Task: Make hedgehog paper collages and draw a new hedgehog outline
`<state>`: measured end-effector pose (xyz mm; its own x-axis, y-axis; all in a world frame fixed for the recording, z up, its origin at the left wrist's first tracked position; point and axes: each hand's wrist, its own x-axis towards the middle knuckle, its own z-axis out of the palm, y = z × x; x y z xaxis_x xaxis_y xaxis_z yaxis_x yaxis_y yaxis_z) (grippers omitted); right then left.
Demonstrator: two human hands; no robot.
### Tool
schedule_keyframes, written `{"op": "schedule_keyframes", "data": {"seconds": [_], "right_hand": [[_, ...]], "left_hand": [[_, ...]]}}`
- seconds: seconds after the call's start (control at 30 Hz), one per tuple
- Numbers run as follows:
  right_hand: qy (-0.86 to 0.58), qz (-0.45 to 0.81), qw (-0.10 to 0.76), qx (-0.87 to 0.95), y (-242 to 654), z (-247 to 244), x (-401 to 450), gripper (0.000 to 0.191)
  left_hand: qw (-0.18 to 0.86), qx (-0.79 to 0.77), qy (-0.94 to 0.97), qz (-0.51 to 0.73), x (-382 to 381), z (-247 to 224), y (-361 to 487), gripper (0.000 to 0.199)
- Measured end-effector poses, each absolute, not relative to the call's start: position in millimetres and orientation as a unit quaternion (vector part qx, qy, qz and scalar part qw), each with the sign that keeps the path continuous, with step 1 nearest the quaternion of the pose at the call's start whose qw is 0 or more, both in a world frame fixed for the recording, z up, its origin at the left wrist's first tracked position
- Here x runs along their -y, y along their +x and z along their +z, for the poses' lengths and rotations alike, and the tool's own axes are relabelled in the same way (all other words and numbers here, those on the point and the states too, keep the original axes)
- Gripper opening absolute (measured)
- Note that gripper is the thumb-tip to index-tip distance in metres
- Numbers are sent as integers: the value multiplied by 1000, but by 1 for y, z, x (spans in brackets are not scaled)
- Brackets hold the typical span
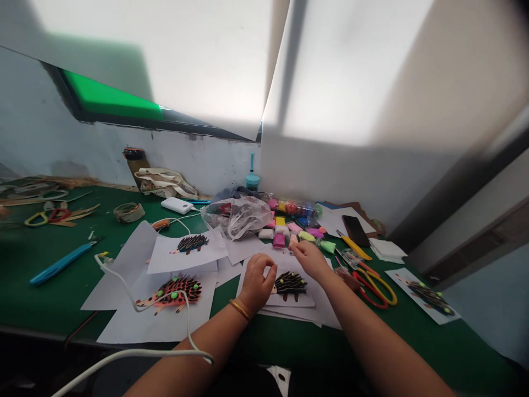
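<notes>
On the green desk [37, 259], at the centre of the view, both hands work over a sheet of white paper [308, 300] bearing a dark hedgehog cut-out [290, 283] dotted with small green and yellow balls. At about nine o'clock of that hedgehog, the left hand [257, 282] rests on the sheet, its fingers curled loosely inward, thumb and forefinger close together; whether anything small is pinched between them cannot be told. A gold bangle [240, 309] sits on its wrist. At twelve o'clock of the hedgehog, the right hand [309, 257] reaches toward the clay pieces [285, 234], pink, yellow, white and green, fingertips pinched together at the edge of that heap; what they hold, if anything, is too small to make out.

At ten o'clock of the hands lies a crumpled clear plastic bag [239, 216]. At nine o'clock, a second sheet shows another dark hedgehog [191, 243], and at eight o'clock a red hedgehog [171, 292] with green dots lies under a white cable [136, 300]. At three o'clock lie scissors [378, 284] with red and yellow handles, and beyond them, at two o'clock, a black phone [356, 230]. Far at nine o'clock lies a blue knife [61, 263].
</notes>
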<state>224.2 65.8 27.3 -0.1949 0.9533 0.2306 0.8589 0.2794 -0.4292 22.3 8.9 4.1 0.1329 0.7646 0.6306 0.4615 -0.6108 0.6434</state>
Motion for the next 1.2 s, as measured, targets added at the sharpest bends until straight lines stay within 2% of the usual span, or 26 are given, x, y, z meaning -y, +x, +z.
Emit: {"op": "schedule_keyframes", "data": {"seconds": [0.1,0.2,0.33,0.77,1.03,1.2], "right_hand": [[-534,156,350,754,220,29,-45,27],[-502,208,401,737,211,30,-20,18],[-468,228,409,750,196,33,5,17],[-448,126,449,763,185,37,12,5],[-424,44,439,791,194,41,15,8],[-416,-8,412,811,196,45,18,9]], "left_hand": [[160,-405,740,513,-10,4,23,17],[173,-395,746,508,-10,3,23,24],[213,-378,742,511,-9,2,22,30],[346,-337,712,510,-9,2,24,43],[474,-326,669,471,-8,10,25,39],[448,-338,685,465,-7,15,25,38]]}}
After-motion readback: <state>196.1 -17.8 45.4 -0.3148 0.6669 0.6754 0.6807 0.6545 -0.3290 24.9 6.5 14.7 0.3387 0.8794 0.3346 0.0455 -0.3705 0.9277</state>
